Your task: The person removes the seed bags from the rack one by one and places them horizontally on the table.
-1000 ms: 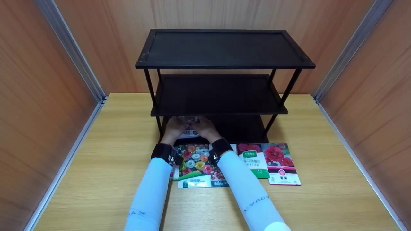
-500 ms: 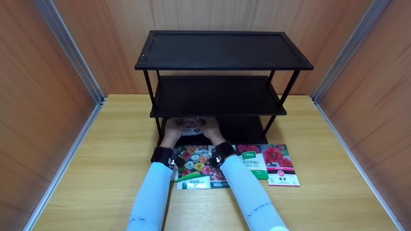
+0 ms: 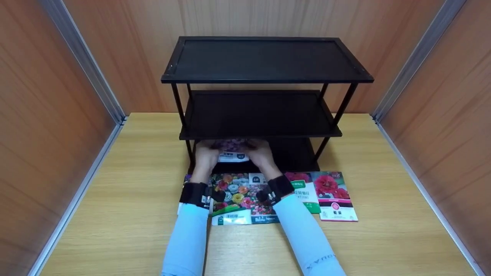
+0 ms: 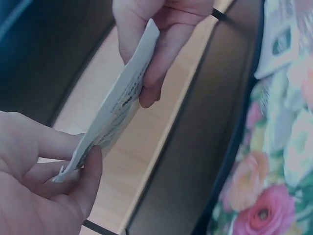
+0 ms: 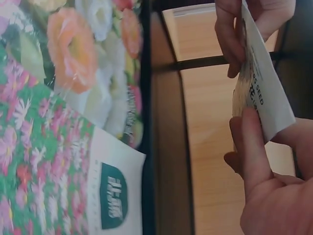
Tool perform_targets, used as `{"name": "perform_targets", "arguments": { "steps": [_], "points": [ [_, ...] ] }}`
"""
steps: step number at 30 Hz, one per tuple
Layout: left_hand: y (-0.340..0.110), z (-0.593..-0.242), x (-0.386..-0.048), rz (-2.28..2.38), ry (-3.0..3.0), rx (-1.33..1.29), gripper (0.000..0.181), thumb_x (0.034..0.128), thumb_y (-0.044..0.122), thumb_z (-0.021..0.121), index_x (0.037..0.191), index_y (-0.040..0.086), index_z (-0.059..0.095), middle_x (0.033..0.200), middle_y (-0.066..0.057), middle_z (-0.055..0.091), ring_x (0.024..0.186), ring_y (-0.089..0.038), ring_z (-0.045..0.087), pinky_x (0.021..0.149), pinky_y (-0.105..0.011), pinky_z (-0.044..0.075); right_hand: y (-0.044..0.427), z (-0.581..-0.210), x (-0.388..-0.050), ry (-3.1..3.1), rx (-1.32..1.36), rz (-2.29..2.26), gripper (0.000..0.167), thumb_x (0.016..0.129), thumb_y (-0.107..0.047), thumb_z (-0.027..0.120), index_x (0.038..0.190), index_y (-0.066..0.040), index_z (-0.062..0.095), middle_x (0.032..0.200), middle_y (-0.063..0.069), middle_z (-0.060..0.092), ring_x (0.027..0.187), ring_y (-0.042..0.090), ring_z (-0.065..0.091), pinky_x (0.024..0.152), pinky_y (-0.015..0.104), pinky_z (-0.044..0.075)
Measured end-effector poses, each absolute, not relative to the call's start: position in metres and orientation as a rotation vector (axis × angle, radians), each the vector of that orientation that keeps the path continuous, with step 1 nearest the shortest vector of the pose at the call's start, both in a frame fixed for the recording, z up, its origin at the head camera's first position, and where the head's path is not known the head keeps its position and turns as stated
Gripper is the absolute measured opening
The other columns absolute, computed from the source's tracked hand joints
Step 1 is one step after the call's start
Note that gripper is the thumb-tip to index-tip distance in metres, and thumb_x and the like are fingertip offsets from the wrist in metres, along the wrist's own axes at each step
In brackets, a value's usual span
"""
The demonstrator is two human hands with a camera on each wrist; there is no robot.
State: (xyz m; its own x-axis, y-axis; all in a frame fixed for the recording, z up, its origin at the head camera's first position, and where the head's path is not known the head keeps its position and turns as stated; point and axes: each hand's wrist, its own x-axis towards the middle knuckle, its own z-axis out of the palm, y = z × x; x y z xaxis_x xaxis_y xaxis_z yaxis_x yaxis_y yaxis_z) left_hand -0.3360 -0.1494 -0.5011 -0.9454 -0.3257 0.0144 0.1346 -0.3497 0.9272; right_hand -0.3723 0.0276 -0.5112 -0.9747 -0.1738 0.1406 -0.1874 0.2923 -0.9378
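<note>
A seed packet [image 3: 232,153] with purple flowers and a white lower band is held between both hands, in the opening below the rack's middle shelf. My left hand [image 3: 206,156] pinches its left edge between thumb and fingers, and my right hand [image 3: 262,156] pinches the right edge. Both wrist views show the packet [image 4: 115,105] nearly edge-on, apart from the bottom shelf. Its upper part in the head view is hidden by the middle shelf. Below the forearms lie a packet with many-coloured blooms [image 3: 234,191] and one with small pink flowers [image 3: 261,209].
The black three-tier rack [image 3: 264,59] stands near the back wall. Right of my right wrist lie a green-and-white packet [image 3: 308,197] and a red-flower packet [image 3: 335,195]. Another packet [image 3: 187,178] is mostly covered by my left wrist. Wood-grain panels enclose both sides.
Both hands and the packet have shifted slightly to the right at the bottom opening. More of the packet's white band shows now. The packets on the table stay put.
</note>
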Motion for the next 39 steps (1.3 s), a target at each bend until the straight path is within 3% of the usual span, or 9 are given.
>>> {"name": "perform_targets", "arguments": {
  "steps": [2, 5, 13, 20, 25, 29, 33, 36, 39],
  "points": [
    [-0.151, -0.499, -0.332, -2.147, -1.885, 0.293, 0.053, 0.0869, -0.025, 0.054, 0.137, -0.009, 0.057, 0.138, -0.022, 0.057, 0.115, -0.029, 0.052, 0.085, -0.039, 0.045, 0.032, -0.508, -0.369, -2.472, 0.351, 1.899, 0.033, 0.094, -0.015, 0.076, 0.127, -0.012, 0.074, 0.119, 0.012, 0.073, 0.103, 0.025, 0.068, 0.084, 0.036, 0.055],
    [-0.154, -0.496, -0.323, -1.958, -2.164, 0.258, 0.052, 0.0865, -0.017, 0.064, 0.137, -0.005, 0.062, 0.140, -0.023, 0.060, 0.120, -0.030, 0.056, 0.087, -0.035, 0.047, 0.041, -0.504, -0.364, -2.412, 0.303, 2.029, 0.030, 0.094, -0.015, 0.075, 0.124, -0.012, 0.075, 0.118, 0.011, 0.073, 0.103, 0.025, 0.069, 0.084, 0.039, 0.059],
    [-0.148, -0.484, -0.307, -2.083, -2.288, 0.152, 0.063, 0.0887, -0.011, 0.069, 0.148, 0.000, 0.051, 0.146, -0.021, 0.056, 0.134, -0.031, 0.055, 0.097, -0.039, 0.053, 0.065, -0.497, -0.359, -2.375, 0.211, 2.207, 0.022, 0.096, -0.016, 0.073, 0.116, -0.007, 0.075, 0.110, 0.013, 0.070, 0.097, 0.025, 0.069, 0.083, 0.041, 0.061],
    [-0.148, -0.484, -0.305, -2.198, -2.244, 0.125, 0.066, 0.0929, 0.002, 0.071, 0.152, -0.002, 0.043, 0.153, -0.022, 0.047, 0.136, -0.033, 0.052, 0.105, -0.043, 0.050, 0.078, -0.490, -0.353, -2.409, 0.271, 2.251, 0.025, 0.096, -0.020, 0.074, 0.120, -0.014, 0.075, 0.117, 0.010, 0.068, 0.102, 0.025, 0.068, 0.085, 0.041, 0.060],
    [-0.156, -0.488, -0.302, -2.294, -2.228, 0.190, 0.064, 0.0978, 0.014, 0.069, 0.154, 0.001, 0.042, 0.153, -0.020, 0.048, 0.135, -0.032, 0.053, 0.107, -0.048, 0.048, 0.083, -0.488, -0.352, -2.455, 0.336, 2.278, 0.028, 0.095, -0.018, 0.075, 0.120, -0.005, 0.072, 0.113, 0.012, 0.068, 0.097, 0.025, 0.068, 0.080, 0.040, 0.062],
    [-0.156, -0.489, -0.302, -2.288, -2.250, 0.162, 0.061, 0.0978, 0.017, 0.069, 0.151, -0.001, 0.047, 0.147, -0.020, 0.054, 0.128, -0.032, 0.058, 0.103, -0.049, 0.051, 0.085, -0.485, -0.349, -2.521, 0.375, 2.248, 0.034, 0.096, -0.018, 0.074, 0.126, -0.001, 0.067, 0.115, 0.014, 0.067, 0.098, 0.026, 0.069, 0.078, 0.040, 0.062],
    [-0.152, -0.490, -0.303, -2.219, -2.326, 0.119, 0.054, 0.0955, 0.021, 0.073, 0.141, -0.003, 0.057, 0.129, -0.018, 0.065, 0.107, -0.026, 0.065, 0.091, -0.043, 0.057, 0.084, -0.483, -0.346, -2.586, 0.386, 2.227, 0.041, 0.097, -0.016, 0.073, 0.131, 0.001, 0.061, 0.115, 0.015, 0.067, 0.097, 0.027, 0.069, 0.078, 0.041, 0.062],
    [-0.151, -0.490, -0.303, -2.196, -2.347, 0.127, 0.044, 0.0945, 0.020, 0.075, 0.131, -0.003, 0.065, 0.116, -0.012, 0.068, 0.092, -0.020, 0.063, 0.079, -0.035, 0.056, 0.083, -0.483, -0.345, -2.637, 0.419, 2.221, 0.036, 0.097, -0.015, 0.072, 0.127, 0.003, 0.061, 0.108, 0.014, 0.067, 0.092, 0.025, 0.070, 0.077, 0.040, 0.062],
    [-0.151, -0.490, -0.302, -2.186, -2.347, 0.128, 0.037, 0.0947, 0.017, 0.074, 0.126, -0.003, 0.069, 0.114, -0.012, 0.067, 0.091, -0.020, 0.061, 0.077, -0.031, 0.053, 0.081, -0.482, -0.344, -2.683, 0.471, 2.189, 0.030, 0.097, -0.015, 0.071, 0.119, 0.003, 0.062, 0.102, 0.013, 0.066, 0.086, 0.023, 0.069, 0.077, 0.043, 0.062]
  ]
}}
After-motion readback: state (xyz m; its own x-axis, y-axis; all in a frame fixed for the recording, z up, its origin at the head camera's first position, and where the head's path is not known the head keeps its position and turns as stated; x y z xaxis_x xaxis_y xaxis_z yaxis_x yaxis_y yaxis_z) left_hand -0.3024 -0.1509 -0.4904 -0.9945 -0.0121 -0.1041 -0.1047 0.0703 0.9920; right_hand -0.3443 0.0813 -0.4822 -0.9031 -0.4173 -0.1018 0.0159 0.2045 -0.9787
